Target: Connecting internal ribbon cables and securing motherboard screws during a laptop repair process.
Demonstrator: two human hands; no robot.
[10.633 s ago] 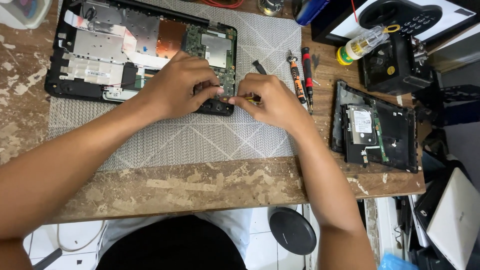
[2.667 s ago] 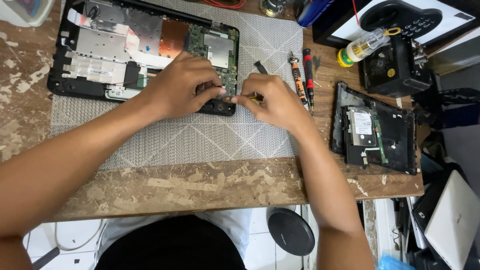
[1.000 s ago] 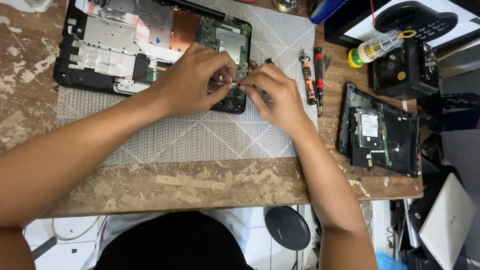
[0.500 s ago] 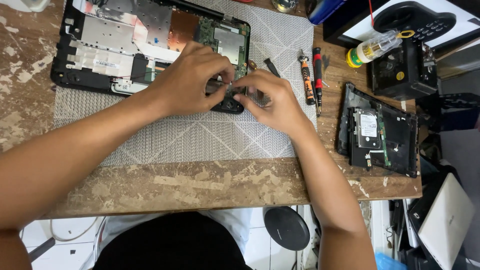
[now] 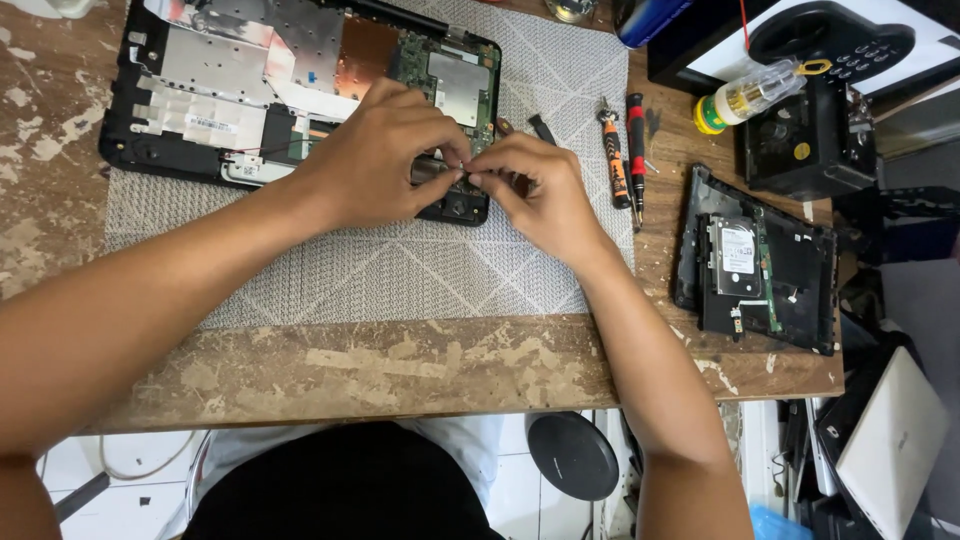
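An opened laptop base (image 5: pixel 200 110) with bare metal shielding and a green circuit board (image 5: pixel 455 85) lies on a grey patterned mat (image 5: pixel 400 270). My left hand (image 5: pixel 375 160) rests over the base's front right corner, fingers curled down onto a dark part there. My right hand (image 5: pixel 535 190) meets it from the right, fingertips pinched together against the left thumb over that same corner. What the fingers pinch is too small and hidden to tell.
Two screwdrivers (image 5: pixel 625 145) lie at the mat's right edge. A second dismantled laptop part with a hard drive (image 5: pixel 740 260) sits on the worn wooden table (image 5: pixel 350 370) at right. A small bottle (image 5: pixel 750 95) and a black device (image 5: pixel 810 140) stand behind it.
Both hands stay at the same corner of the laptop base. The right hand's fingertips have closed in against the left thumb. The view has shifted slightly.
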